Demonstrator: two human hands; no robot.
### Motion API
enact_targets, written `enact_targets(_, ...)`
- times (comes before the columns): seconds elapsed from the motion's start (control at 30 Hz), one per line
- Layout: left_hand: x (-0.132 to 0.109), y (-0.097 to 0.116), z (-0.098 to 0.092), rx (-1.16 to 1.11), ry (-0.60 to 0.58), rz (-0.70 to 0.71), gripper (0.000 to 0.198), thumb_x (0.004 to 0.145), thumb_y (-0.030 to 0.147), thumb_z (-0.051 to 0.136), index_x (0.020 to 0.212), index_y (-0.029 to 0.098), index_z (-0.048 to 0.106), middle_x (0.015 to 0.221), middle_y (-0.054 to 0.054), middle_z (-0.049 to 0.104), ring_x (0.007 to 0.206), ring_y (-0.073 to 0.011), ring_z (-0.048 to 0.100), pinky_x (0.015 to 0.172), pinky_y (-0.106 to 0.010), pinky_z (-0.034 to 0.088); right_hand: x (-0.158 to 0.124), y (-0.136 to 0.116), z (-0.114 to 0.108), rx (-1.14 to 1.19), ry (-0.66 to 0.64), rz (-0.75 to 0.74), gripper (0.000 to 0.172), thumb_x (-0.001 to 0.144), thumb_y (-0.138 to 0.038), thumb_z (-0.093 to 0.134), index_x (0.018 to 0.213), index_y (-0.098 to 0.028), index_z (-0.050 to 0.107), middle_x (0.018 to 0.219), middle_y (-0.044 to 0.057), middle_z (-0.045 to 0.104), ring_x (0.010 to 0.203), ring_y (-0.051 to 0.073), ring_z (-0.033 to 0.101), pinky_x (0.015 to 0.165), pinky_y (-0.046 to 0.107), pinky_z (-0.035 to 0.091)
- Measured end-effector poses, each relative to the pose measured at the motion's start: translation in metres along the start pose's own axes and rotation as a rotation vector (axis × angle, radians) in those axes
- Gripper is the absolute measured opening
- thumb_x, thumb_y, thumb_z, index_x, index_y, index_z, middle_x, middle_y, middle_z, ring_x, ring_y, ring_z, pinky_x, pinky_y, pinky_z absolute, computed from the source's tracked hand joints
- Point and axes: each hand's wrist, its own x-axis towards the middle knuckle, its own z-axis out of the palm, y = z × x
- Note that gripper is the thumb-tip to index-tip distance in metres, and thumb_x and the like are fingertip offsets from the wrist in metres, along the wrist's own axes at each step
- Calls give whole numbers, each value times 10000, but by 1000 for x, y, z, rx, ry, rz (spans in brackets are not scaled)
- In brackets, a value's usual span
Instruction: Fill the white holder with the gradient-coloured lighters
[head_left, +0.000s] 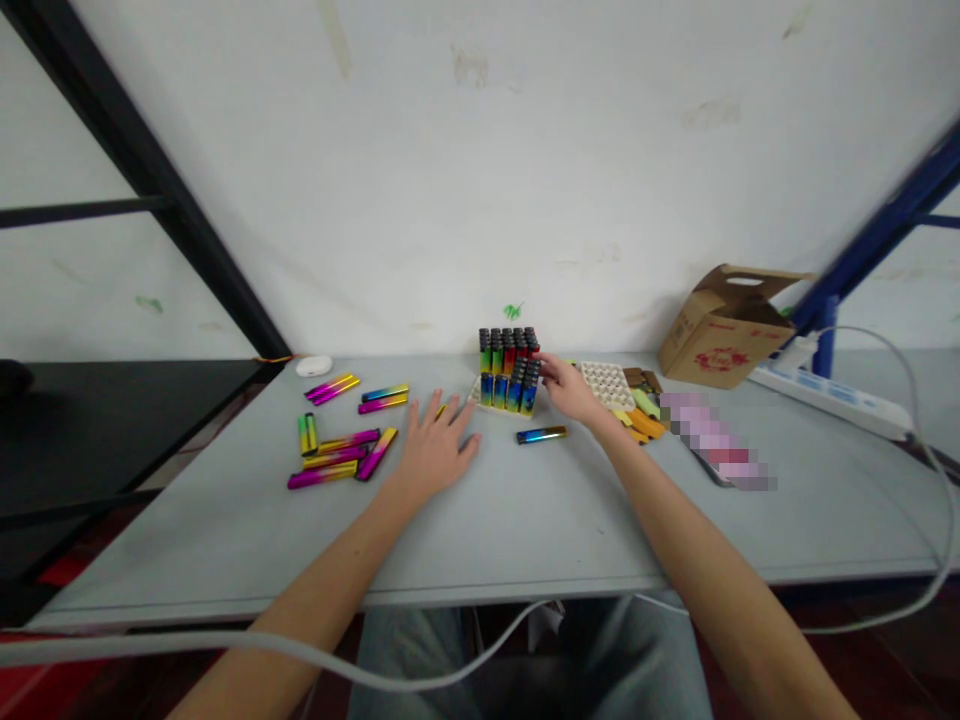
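My left hand lies flat on the table with its fingers spread, open. A small yellow piece shows between its fingers, mostly hidden. Just beyond the fingertips, a white tray holds upright lighters with black tops: green and red ones at the back, blue ones in front. My right hand is at the right end of this block, its bent fingers against the lighters; what they grip, if anything, is hidden. One blue lighter lies flat in front of the tray.
Loose purple-and-yellow lighters lie at left, near a white case. On the right are another perforated tray, orange and yellow pieces, a blurred-out phone-like item, an open cardboard box and a power strip.
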Motion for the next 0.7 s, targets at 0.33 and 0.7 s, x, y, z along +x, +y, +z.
enact_targets(0.33,2,4,-1,-13,57,-61,549,911,458,417,1422,260,443,1429,-124,490,1389,-403,294,1092,-655,175,-6,-14,-8,266,-119,122,407,602,-41,513,944,-164,695,909,43,750,881,211,704,890,417,538)
enact_targets(0.7,3,2,0,-7,28,-62,561,913,455,418,1437,254,419,1429,-136,486,1379,-398,316,1082,-643,223,-6,-27,-16,300,-107,146,244,690,-189,619,917,-165,703,947,57,747,880,190,684,877,398,533)
